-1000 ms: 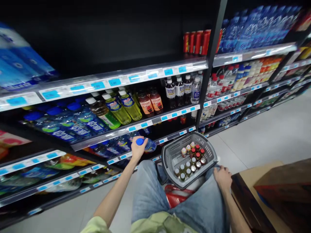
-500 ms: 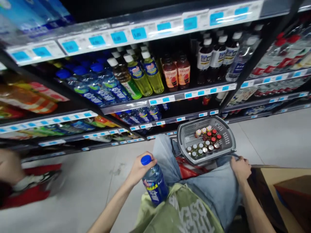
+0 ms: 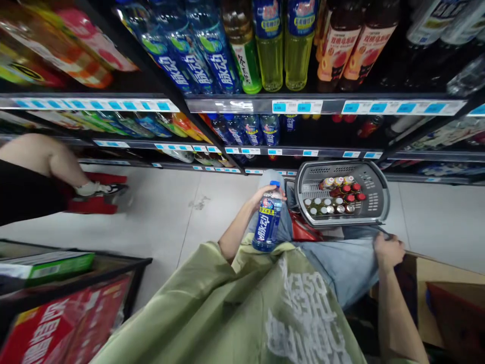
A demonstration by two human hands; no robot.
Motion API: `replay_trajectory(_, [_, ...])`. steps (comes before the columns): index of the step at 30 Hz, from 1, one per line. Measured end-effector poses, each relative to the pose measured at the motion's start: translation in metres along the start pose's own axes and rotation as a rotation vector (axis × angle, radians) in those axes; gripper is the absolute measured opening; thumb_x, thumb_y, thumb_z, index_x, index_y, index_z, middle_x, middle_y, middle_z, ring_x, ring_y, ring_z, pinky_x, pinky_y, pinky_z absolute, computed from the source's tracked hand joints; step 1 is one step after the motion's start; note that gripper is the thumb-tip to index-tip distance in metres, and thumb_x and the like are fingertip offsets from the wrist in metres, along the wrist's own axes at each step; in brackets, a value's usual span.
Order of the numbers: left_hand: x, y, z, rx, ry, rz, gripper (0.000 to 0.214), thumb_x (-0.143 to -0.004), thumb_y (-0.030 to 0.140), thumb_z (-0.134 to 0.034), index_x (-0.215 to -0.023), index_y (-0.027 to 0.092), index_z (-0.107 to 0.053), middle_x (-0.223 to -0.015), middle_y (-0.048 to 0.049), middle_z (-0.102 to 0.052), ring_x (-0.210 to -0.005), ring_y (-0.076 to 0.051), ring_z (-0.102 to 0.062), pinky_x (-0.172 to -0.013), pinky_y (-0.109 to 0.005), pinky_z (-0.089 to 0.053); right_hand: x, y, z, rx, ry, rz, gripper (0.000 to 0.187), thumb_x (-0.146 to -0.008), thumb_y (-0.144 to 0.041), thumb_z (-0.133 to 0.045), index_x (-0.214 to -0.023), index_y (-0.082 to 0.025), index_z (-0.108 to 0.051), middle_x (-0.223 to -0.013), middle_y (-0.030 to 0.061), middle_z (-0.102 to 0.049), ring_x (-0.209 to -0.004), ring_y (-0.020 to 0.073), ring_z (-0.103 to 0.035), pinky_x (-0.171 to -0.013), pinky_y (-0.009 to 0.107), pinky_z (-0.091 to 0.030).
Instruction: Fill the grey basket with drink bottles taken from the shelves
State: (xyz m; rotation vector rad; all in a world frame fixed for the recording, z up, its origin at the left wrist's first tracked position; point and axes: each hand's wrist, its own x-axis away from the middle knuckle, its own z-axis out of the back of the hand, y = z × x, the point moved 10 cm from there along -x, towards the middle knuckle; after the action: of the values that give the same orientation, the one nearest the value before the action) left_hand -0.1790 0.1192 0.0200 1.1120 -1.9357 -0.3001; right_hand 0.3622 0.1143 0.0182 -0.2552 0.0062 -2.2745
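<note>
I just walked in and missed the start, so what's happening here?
The person's left hand holds a blue drink bottle near its cap, in front of stocked drink shelves. The right hand is at the jeans near the knee; whether it grips the cloth is unclear. A gray basket with small drinks inside sits ahead, and the bottle is outside it. Another person's leg shows at the picture's left.

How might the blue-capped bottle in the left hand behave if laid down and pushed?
The blue-capped bottle would probably roll, since its body looks rounded. Its smooth, shiny surface could make it slippery for the left hand. It may be fairly stiff, as its walls show no obvious dents.
</note>
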Motion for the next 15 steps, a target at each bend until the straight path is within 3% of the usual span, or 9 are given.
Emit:
replay_trajectory(3, [-0.012, -0.022, 0.006, 0.147, -0.027, 0.010, 0.036, -0.086, 0.045, -0.074, -0.101, 0.012, -0.073, -0.094, -0.0155, -0.082, -0.096, -0.035, -0.082, -0.094, -0.048, -0.064, -0.003, 0.003, 0.001, 0.011, 0.024, -0.009, 0.061, -0.099, -0.049, -0.058, -0.145, -0.011, -0.071, -0.140, 0.0301, -0.066, -0.132, 0.0480, -0.066, -0.106, 0.061, -0.058])
replay_trajectory(7, [-0.017, -0.034, 0.017, 0.251, -0.012, -0.032, 0.044, -0.086, 0.049, -0.073, -0.111, 0.013, -0.076, -0.095, -0.0133, -0.082, -0.093, -0.033, -0.082, -0.091, -0.046, -0.065, -0.007, 0.004, -0.003, 0.029, 0.024, -0.014, 0.060, -0.098, -0.047, -0.061, -0.145, -0.011, -0.071, -0.140, 0.0296, -0.067, -0.131, 0.0480, -0.068, -0.105, 0.060, -0.058])
replay_trajectory(15, [-0.022, -0.044, 0.015, 0.194, -0.028, 0.105, 0.047, -0.087, 0.055, -0.071, -0.114, 0.017, -0.079, -0.095, -0.0149, -0.083, -0.101, -0.036, -0.080, -0.095, -0.046, -0.063, -0.009, -0.001, -0.006, 0.081, 0.030, -0.029, 0.060, -0.097, -0.049, -0.061, -0.145, -0.014, -0.072, -0.140, 0.0289, -0.067, -0.131, 0.0481, -0.068, -0.104, 0.059, -0.058])
